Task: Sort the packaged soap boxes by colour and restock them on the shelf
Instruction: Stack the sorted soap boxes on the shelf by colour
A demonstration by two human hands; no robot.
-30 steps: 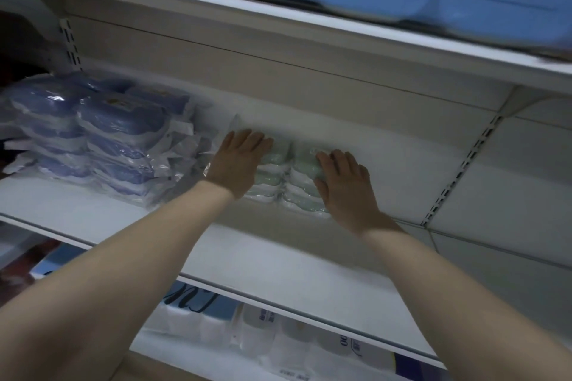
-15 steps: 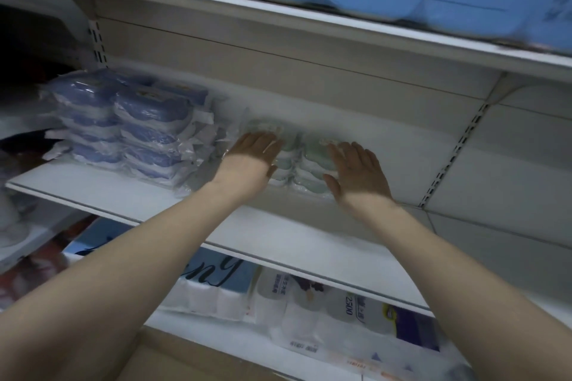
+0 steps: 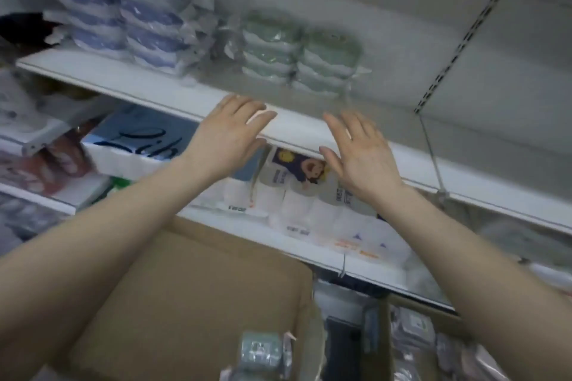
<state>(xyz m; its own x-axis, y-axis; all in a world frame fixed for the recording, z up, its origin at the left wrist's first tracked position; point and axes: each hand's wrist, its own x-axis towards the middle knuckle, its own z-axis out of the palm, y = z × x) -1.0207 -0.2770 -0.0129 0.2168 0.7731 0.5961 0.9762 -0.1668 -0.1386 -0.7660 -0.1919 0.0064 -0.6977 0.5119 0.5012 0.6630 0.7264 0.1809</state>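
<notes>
On the shelf (image 3: 123, 77) we count two green soap box stacks (image 3: 269, 46) and two blue stacks (image 3: 151, 15). Our left hand (image 3: 229, 136) and right hand (image 3: 362, 158), spread and empty, hover below the green ones.

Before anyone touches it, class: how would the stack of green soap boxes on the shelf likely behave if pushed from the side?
The green soap boxes are loosely piled several high, so upper ones would probably shift or topple first. Their glossy clear wrapping looks slippery, so they may skid on the shelf. Each looks small and rigid, likely light.
</notes>
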